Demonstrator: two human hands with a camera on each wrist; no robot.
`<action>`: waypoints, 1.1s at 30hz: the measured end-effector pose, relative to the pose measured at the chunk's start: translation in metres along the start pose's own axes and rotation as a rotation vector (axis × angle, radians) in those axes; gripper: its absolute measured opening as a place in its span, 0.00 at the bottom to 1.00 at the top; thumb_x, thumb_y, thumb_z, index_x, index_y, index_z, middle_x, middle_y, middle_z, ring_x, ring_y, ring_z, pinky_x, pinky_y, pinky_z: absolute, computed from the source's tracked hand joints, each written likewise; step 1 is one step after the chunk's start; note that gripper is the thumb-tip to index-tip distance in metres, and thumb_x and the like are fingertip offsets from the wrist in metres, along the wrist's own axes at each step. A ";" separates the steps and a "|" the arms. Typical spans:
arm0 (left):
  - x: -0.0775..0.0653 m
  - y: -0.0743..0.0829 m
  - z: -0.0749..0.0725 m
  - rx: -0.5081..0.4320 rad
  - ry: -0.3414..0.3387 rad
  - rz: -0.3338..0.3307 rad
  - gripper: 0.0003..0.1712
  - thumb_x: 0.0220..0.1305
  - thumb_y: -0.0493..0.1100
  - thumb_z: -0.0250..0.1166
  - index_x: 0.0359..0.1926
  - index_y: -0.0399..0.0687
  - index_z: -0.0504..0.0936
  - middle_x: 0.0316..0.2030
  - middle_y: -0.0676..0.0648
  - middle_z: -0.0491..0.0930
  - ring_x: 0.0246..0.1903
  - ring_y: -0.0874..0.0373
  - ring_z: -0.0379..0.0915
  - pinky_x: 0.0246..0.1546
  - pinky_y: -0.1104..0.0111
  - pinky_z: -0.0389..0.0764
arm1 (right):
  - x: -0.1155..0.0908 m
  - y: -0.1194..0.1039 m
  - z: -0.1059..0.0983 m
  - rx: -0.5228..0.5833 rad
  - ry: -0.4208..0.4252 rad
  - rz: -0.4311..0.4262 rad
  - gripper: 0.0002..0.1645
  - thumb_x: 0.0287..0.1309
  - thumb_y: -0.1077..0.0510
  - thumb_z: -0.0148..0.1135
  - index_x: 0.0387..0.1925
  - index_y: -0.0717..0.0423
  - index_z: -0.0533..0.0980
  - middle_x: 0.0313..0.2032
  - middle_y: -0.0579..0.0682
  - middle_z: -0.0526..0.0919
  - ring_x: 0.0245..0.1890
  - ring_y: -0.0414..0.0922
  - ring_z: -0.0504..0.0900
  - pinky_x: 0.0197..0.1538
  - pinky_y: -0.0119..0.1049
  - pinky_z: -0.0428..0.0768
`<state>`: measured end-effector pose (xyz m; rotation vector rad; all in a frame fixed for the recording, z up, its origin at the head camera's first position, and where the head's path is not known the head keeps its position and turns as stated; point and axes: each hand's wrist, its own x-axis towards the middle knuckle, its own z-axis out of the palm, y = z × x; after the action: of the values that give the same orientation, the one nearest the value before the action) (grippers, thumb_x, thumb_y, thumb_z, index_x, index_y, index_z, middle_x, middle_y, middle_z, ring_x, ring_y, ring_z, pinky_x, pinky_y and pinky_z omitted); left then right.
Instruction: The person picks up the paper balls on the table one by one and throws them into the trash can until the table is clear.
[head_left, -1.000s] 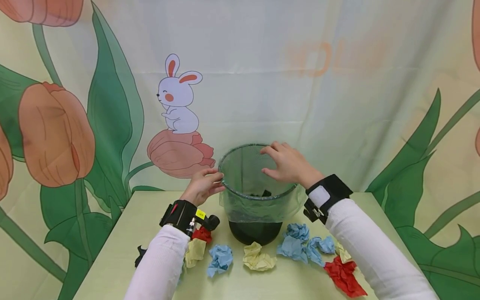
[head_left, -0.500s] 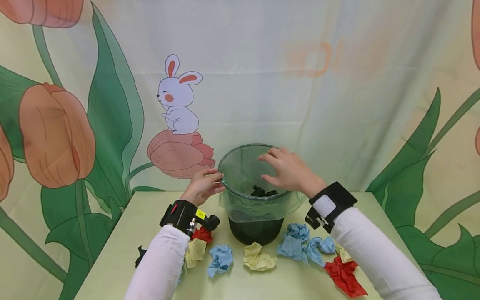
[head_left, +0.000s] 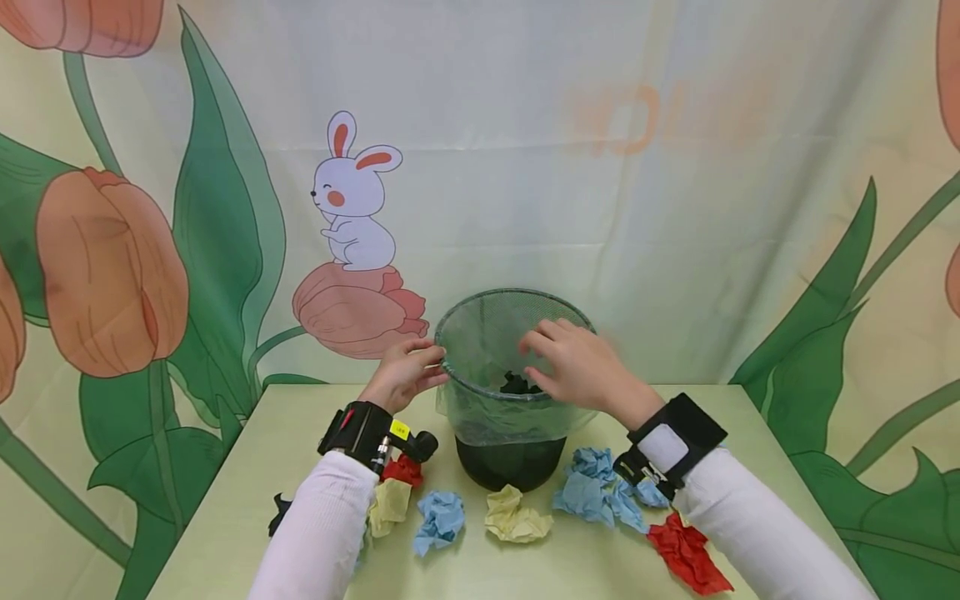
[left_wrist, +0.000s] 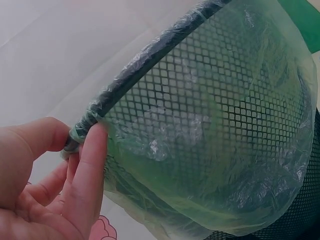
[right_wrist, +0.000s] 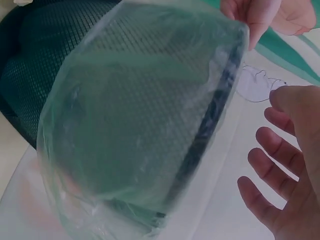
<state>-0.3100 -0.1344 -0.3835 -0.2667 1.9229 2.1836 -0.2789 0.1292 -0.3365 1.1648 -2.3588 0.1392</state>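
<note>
A dark mesh wastebasket (head_left: 510, 462) stands upright, lined with a thin green plastic bag (head_left: 487, 423) folded over its rim. My left hand (head_left: 405, 375) pinches the left side of that rim through the bag; in the left wrist view the thumb (left_wrist: 42, 135) lies on one side and fingers on the other. Over the right part of the opening hovers my right hand (head_left: 581, 371), fingers loosely bent and holding nothing. The right wrist view shows its fingers (right_wrist: 272, 150) apart from the rim. Inside the basket lies a black crumpled piece (head_left: 516, 383), partly hidden by the right hand.
Crumpled paper lies around the basket: blue (head_left: 440, 521) and yellow (head_left: 516, 517) in front, several blue pieces (head_left: 588, 492) and a red one (head_left: 686, 554) at right, yellow (head_left: 390, 504) and red (head_left: 403, 471) at left. A black scrap (head_left: 279, 512) is beside the left sleeve.
My right hand has lowered slightly and drawn toward me over the basket, uncovering more of its far rim. The black piece inside shows more than a second ago. My left hand stays at the rim.
</note>
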 end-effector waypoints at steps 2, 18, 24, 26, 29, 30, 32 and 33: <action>0.000 0.000 0.000 0.001 0.001 0.000 0.28 0.64 0.38 0.56 0.63 0.40 0.60 0.46 0.41 0.68 0.32 0.59 0.71 0.36 0.72 0.82 | -0.003 -0.004 0.001 -0.005 0.014 -0.010 0.08 0.55 0.54 0.62 0.37 0.49 0.74 0.33 0.46 0.73 0.29 0.44 0.68 0.29 0.33 0.68; -0.004 -0.002 -0.002 0.007 -0.003 0.007 0.29 0.64 0.38 0.56 0.64 0.42 0.60 0.47 0.42 0.68 0.33 0.59 0.71 0.37 0.72 0.82 | -0.045 -0.039 0.025 -0.021 0.158 -0.085 0.09 0.49 0.62 0.64 0.28 0.50 0.70 0.25 0.44 0.68 0.23 0.40 0.61 0.23 0.28 0.59; -0.006 -0.001 -0.001 0.002 -0.003 0.007 0.29 0.63 0.38 0.57 0.64 0.42 0.60 0.46 0.42 0.69 0.32 0.59 0.71 0.36 0.72 0.82 | -0.065 -0.049 0.040 0.006 0.140 -0.036 0.11 0.48 0.61 0.65 0.26 0.47 0.69 0.25 0.42 0.68 0.23 0.38 0.61 0.23 0.27 0.60; -0.007 -0.001 -0.001 0.005 -0.001 0.009 0.29 0.63 0.38 0.57 0.64 0.42 0.61 0.46 0.42 0.69 0.31 0.60 0.71 0.36 0.72 0.82 | -0.074 -0.052 0.047 0.024 0.127 -0.022 0.11 0.49 0.61 0.65 0.26 0.47 0.69 0.25 0.41 0.67 0.23 0.37 0.60 0.24 0.26 0.60; -0.007 -0.001 -0.001 0.008 0.002 0.012 0.28 0.63 0.38 0.57 0.63 0.41 0.61 0.45 0.42 0.69 0.31 0.60 0.71 0.36 0.72 0.82 | -0.086 -0.055 0.059 0.041 0.114 -0.007 0.12 0.48 0.61 0.65 0.25 0.46 0.69 0.24 0.40 0.66 0.23 0.36 0.58 0.25 0.25 0.59; -0.007 0.000 -0.001 0.010 0.001 0.013 0.28 0.63 0.38 0.57 0.64 0.41 0.61 0.46 0.42 0.69 0.31 0.60 0.72 0.36 0.72 0.82 | -0.090 -0.056 0.062 0.047 0.111 0.001 0.12 0.48 0.61 0.65 0.25 0.45 0.69 0.24 0.39 0.65 0.23 0.36 0.58 0.25 0.25 0.59; -0.007 0.000 -0.001 0.009 0.001 0.011 0.28 0.63 0.38 0.57 0.64 0.41 0.61 0.46 0.42 0.69 0.31 0.60 0.72 0.36 0.72 0.82 | -0.098 -0.058 0.068 0.062 0.103 0.015 0.12 0.48 0.61 0.66 0.24 0.45 0.69 0.24 0.39 0.65 0.22 0.35 0.58 0.24 0.25 0.59; -0.007 0.000 -0.001 0.008 0.000 0.010 0.28 0.63 0.38 0.57 0.64 0.42 0.61 0.46 0.42 0.69 0.31 0.60 0.72 0.36 0.72 0.82 | -0.101 -0.059 0.071 0.064 0.098 0.025 0.12 0.48 0.60 0.66 0.24 0.45 0.69 0.24 0.38 0.65 0.22 0.35 0.59 0.24 0.24 0.60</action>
<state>-0.3031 -0.1360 -0.3819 -0.2570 1.9368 2.1813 -0.2100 0.1435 -0.4538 1.1321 -2.2986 0.2757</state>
